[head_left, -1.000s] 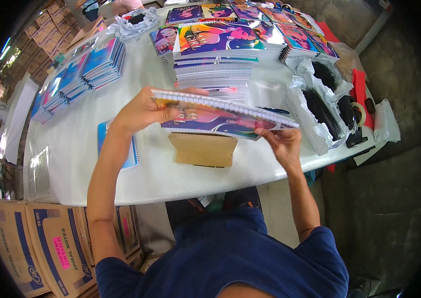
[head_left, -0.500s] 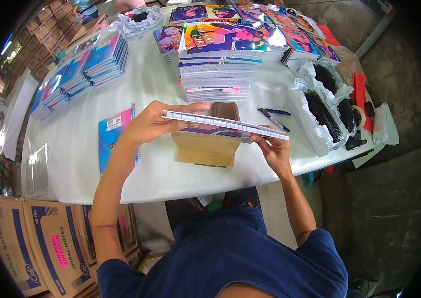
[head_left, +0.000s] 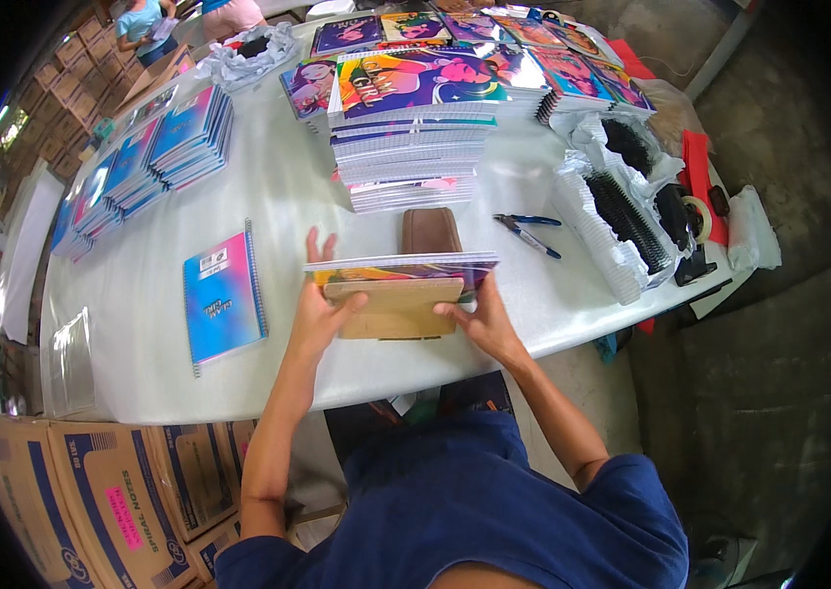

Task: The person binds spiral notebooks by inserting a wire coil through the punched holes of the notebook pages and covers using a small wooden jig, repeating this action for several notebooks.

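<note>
Upright between my hands stands an unbound notebook block (head_left: 401, 263) with a colourful cover, seen along its top edge. My left hand (head_left: 320, 312) grips its left end, thumb on the near side and fingers behind. At the other end my right hand (head_left: 482, 319) closes on it, its thumb also toward me. Both thumbs rest against a tan board stand (head_left: 396, 312) just in front of the block. A brown padded block (head_left: 430, 232) shows behind. Left of my hands lies a spiral-bound blue and pink notebook (head_left: 224, 309).
Tall stacks of colourful notebooks (head_left: 411, 137) occupy the table's far middle. Blue notebook piles (head_left: 155, 147) stand far left. Pliers (head_left: 527, 234) lie at right, beside paper-lined black binding coils (head_left: 623, 221) and a tape roll (head_left: 698, 218). Cardboard cartons (head_left: 116, 501) sit lower left.
My hands have brought the notebook block down and left, levelling it from a tilt and setting it behind the tan stand. Both thumbs now press on the stand.
</note>
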The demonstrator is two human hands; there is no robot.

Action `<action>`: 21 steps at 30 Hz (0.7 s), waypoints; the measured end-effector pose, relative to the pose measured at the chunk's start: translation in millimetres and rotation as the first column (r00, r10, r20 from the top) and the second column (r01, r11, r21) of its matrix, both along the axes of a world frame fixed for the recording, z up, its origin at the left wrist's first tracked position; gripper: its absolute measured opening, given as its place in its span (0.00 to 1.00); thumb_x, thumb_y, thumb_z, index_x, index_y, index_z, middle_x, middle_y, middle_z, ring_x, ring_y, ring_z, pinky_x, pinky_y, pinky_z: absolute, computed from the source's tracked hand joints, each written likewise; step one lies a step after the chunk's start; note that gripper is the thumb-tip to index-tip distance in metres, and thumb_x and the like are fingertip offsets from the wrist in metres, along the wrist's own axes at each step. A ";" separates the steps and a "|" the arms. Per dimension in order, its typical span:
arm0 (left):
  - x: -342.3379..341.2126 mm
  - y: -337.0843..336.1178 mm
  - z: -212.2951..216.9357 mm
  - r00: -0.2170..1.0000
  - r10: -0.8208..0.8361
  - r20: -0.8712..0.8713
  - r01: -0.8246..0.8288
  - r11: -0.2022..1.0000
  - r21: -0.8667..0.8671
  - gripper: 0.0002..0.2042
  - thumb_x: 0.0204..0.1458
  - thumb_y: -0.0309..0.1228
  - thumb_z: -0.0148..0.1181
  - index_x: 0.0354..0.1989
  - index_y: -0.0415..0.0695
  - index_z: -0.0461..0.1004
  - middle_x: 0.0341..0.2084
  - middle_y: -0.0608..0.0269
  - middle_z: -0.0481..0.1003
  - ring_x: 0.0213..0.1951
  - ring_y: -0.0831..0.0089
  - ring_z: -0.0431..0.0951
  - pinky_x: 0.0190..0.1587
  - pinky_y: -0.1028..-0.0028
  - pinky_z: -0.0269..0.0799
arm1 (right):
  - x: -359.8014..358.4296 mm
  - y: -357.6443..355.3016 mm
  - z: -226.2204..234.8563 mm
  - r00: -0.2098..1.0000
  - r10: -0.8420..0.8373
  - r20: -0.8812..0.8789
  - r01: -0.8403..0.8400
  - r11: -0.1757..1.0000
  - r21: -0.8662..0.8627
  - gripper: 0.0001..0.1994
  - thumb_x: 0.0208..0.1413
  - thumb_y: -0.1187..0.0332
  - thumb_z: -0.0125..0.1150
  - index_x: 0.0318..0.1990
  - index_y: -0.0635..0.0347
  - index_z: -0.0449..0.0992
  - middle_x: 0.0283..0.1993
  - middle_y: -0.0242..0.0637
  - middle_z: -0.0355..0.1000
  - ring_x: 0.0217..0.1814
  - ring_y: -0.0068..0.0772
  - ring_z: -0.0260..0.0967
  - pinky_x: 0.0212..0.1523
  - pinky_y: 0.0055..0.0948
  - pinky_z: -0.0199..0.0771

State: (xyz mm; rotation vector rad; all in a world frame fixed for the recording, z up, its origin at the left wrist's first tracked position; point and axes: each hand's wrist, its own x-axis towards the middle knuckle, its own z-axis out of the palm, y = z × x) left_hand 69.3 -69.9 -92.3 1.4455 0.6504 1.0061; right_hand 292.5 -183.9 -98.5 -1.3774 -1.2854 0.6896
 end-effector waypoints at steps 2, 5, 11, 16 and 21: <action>-2.1 1.1 -3.3 0.998 0.038 0.051 -0.037 0.999 -0.026 0.60 0.37 0.40 0.77 0.72 0.52 0.32 0.69 0.50 0.45 0.70 0.59 0.46 0.67 0.62 0.52 | -6.6 1.1 -6.1 0.999 0.035 0.022 -0.034 0.999 -0.036 0.34 0.47 0.75 0.69 0.58 0.64 0.54 0.52 0.46 0.67 0.58 0.42 0.65 0.59 0.37 0.64; -9.0 2.2 -20.2 0.998 0.032 0.059 -0.027 0.996 -0.084 0.60 0.37 0.36 0.77 0.72 0.51 0.31 0.69 0.50 0.44 0.70 0.60 0.47 0.67 0.63 0.53 | -6.9 4.3 -7.4 0.988 0.127 0.092 -0.126 0.992 -0.024 0.36 0.45 0.80 0.67 0.60 0.65 0.53 0.52 0.49 0.67 0.59 0.46 0.64 0.59 0.38 0.65; -60.7 3.9 -37.6 0.980 0.185 -0.073 -0.181 0.982 0.050 0.55 0.42 0.32 0.72 0.72 0.50 0.33 0.70 0.52 0.45 0.71 0.59 0.45 0.68 0.61 0.46 | 134.3 29.1 46.9 0.946 -0.062 0.319 0.047 0.997 0.055 0.16 0.49 0.80 0.60 0.48 0.60 0.76 0.46 0.38 0.76 0.45 0.35 0.72 0.47 0.29 0.72; -55.7 -10.0 6.5 0.926 0.375 -0.042 -0.373 0.927 0.047 0.44 0.51 0.33 0.65 0.72 0.49 0.41 0.70 0.52 0.48 0.69 0.59 0.50 0.69 0.62 0.44 | 316.0 53.6 41.2 0.407 -0.319 0.856 0.631 0.776 -0.011 0.15 0.50 0.61 0.64 0.36 0.66 0.78 0.37 0.49 0.76 0.38 0.48 0.75 0.41 0.40 0.73; -66.6 -23.1 19.1 0.892 0.450 -0.048 -0.447 0.892 0.058 0.38 0.56 0.28 0.58 0.72 0.47 0.43 0.70 0.53 0.47 0.70 0.58 0.48 0.69 0.62 0.42 | 308.3 77.3 23.3 0.317 -0.335 0.887 0.716 0.698 0.007 0.11 0.49 0.64 0.61 0.37 0.61 0.77 0.41 0.53 0.75 0.46 0.53 0.72 0.46 0.48 0.71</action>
